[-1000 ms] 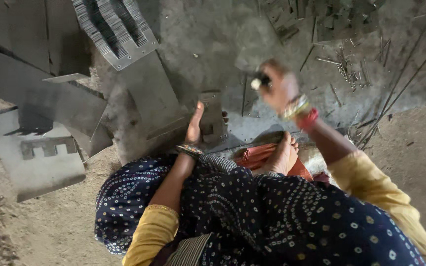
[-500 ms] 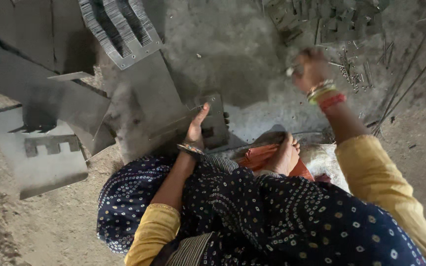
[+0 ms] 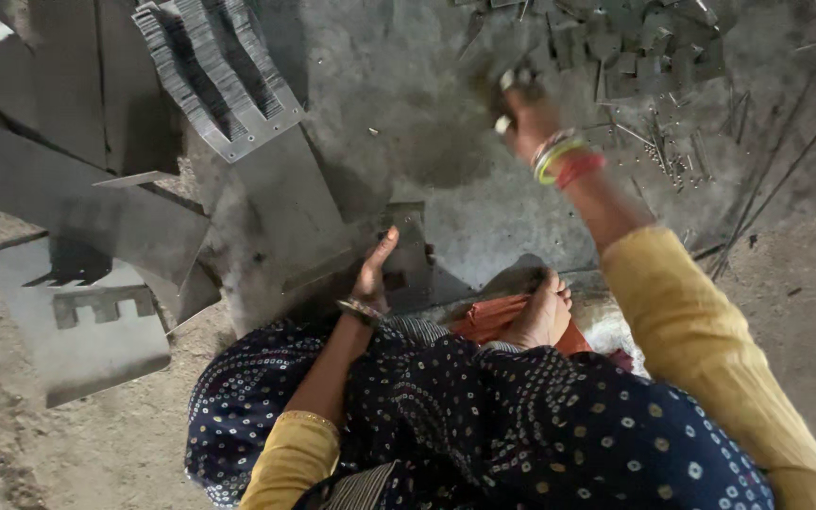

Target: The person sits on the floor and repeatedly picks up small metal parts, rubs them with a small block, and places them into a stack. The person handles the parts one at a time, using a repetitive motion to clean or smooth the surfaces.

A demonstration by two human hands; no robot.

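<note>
A small flat grey metal plate [image 3: 406,247] lies on the grey concrete floor [image 3: 399,113], just in front of the seated person's knees and at the lower end of a larger grey sheet-metal piece [image 3: 280,222]. The left hand [image 3: 373,274] is laid against the near left edge of the small plate, its fingers straight and pressed together, the thumb hidden. A metal bangle is worn at that wrist.

The right hand [image 3: 521,109] is raised well beyond the plate, over the floor; it is blurred, and its fingers appear curled round a small dark object with a pale tip, though what is gripped cannot be told. Green, yellow and red bangles [image 3: 564,159] are seen at its wrist, below a yellow sleeve.

A bare foot [image 3: 540,312] rests on orange cloth just right of the plate. A stack of comb-like stamped metal laminations [image 3: 214,76] stands tilted behind the large sheet. A grey sheet with a toothed cut-out [image 3: 77,316] lies on the sandy ground at left. Small cut metal pieces [image 3: 635,42] and thin rods [image 3: 776,179] are scattered at upper right.
</note>
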